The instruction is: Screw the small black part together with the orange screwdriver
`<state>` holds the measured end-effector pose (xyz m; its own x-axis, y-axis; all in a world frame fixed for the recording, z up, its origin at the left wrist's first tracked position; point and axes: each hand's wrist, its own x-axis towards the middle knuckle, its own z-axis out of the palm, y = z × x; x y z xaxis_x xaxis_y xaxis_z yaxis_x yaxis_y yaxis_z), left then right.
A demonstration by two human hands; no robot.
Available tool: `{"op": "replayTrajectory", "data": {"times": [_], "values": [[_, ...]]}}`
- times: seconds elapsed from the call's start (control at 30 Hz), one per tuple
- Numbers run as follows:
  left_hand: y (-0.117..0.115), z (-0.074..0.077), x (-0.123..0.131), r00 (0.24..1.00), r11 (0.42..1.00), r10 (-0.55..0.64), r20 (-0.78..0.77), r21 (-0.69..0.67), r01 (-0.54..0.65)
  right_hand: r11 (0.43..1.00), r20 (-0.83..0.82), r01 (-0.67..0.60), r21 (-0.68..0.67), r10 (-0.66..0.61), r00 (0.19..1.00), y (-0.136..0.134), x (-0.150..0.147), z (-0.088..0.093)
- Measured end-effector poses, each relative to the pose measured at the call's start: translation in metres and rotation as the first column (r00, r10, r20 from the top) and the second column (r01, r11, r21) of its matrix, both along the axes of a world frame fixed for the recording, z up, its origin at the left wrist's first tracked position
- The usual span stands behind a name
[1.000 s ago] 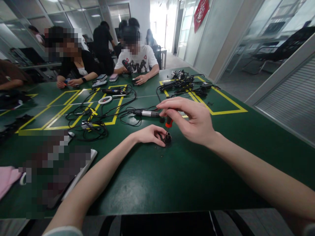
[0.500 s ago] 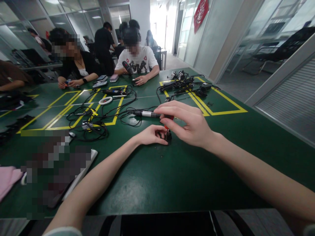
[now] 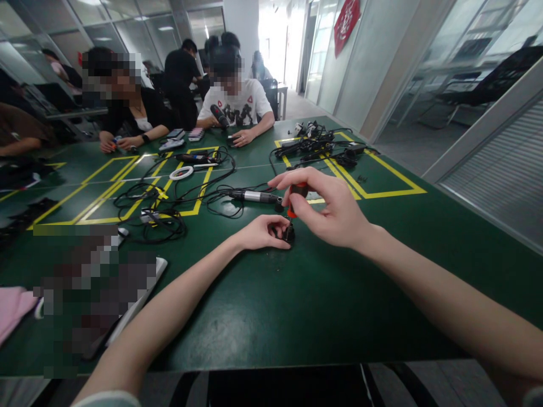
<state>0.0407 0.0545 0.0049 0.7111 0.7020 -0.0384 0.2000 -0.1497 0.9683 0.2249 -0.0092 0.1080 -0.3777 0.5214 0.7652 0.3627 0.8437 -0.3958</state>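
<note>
My right hand point(image 3: 328, 206) is closed around the red and black handle of a small screwdriver point(image 3: 292, 211). Its shaft points down at a small black part point(image 3: 289, 233) on the green table point(image 3: 237, 316). Whether the tip sits in a screw is too small to tell. My left hand point(image 3: 263, 232) pinches that black part from the left and steadies it against the table top. Just beyond my hands lies a silver and black electric screwdriver point(image 3: 254, 196) with a black cable.
Coiled black cables point(image 3: 165, 223) lie to the left, near a white ring point(image 3: 181, 173). A heap of black cables and plugs point(image 3: 314, 141) is at the back right. Flat devices point(image 3: 139, 299) lie front left. Across the table a person in a white shirt point(image 3: 241, 104) holds a power tool.
My right hand has shifted slightly up and its fingers have rolled on the handle, so more of the screwdriver shows. My left hand and the black part stay in place.
</note>
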Motion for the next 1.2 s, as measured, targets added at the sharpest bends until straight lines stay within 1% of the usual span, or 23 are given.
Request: {"op": "replayTrajectory", "data": {"times": [0.13, 0.23, 0.3, 0.37, 0.43, 0.53, 0.6, 0.7, 0.77, 0.93, 1.07, 1.2], "values": [[0.0000, 0.0010, 0.0003, 1.000, 1.000, -0.021, 0.009, -0.013, 0.021, 0.991, -0.087, -0.087, -0.104, 0.078, 0.993, 0.0007, 0.0007, -0.0007], [0.0000, 0.0011, 0.0006, 0.999, 0.999, -0.026, 0.019, -0.032, 0.026, 0.963, -0.174, -0.186, -0.195, 0.153, 0.973, 0.0029, 0.0010, -0.0016], [0.0000, 0.0009, 0.0007, 0.999, 0.999, -0.025, 0.025, -0.043, 0.026, 0.952, -0.227, -0.212, -0.221, 0.161, 0.960, 0.0053, 0.0015, -0.0017], [-0.0001, 0.0009, 0.0007, 0.999, 0.998, -0.027, 0.030, -0.050, 0.029, 0.956, -0.255, -0.181, -0.228, 0.121, 0.959, 0.0078, 0.0024, -0.0014], [-0.0001, 0.0013, 0.0005, 0.999, 0.998, -0.032, 0.034, -0.053, 0.034, 0.970, -0.217, -0.122, -0.209, 0.075, 0.973, 0.0094, 0.0036, -0.0010], [0.0001, 0.0021, -0.0002, 0.999, 0.998, -0.038, 0.036, -0.054, 0.040, 0.995, -0.075, -0.038, -0.092, 0.031, 0.997, 0.0088, 0.0047, -0.0003], [0.0003, 0.0019, -0.0007, 0.998, 0.998, -0.045, 0.038, -0.052, 0.047, 1.000, 0.015, 0.008, -0.010, -0.008, 1.000, 0.0065, 0.0045, 0.0003], [0.0009, 0.0005, -0.0011, 0.998, 0.998, -0.049, 0.044, -0.043, 0.051, 0.998, 0.071, 0.043, 0.055, -0.047, 0.996, 0.0033, 0.0036, 0.0015], [0.0013, -0.0008, -0.0011, 0.998, 0.998, -0.047, 0.037, -0.036, 0.048, 0.997, 0.069, 0.050, 0.056, -0.054, 0.996, 0.0029, 0.0036, 0.0020], [0.0018, -0.0023, -0.0009, 0.999, 0.998, -0.046, 0.017, -0.048, 0.047, 0.995, 0.011, 0.096, -0.029, -0.095, 0.995, 0.0054, 0.0061, 0.0018], [0.0015, -0.0017, -0.0007, 0.999, 0.998, -0.040, 0.007, -0.055, 0.040, 0.994, -0.012, 0.098, -0.049, -0.099, 0.995, 0.0057, 0.0063, 0.0026], [0.0018, -0.0018, -0.0003, 0.999, 0.997, -0.038, -0.003, -0.062, 0.038, 0.982, -0.003, 0.187, -0.035, -0.187, 0.982, 0.0059, 0.0035, 0.0028]]}}
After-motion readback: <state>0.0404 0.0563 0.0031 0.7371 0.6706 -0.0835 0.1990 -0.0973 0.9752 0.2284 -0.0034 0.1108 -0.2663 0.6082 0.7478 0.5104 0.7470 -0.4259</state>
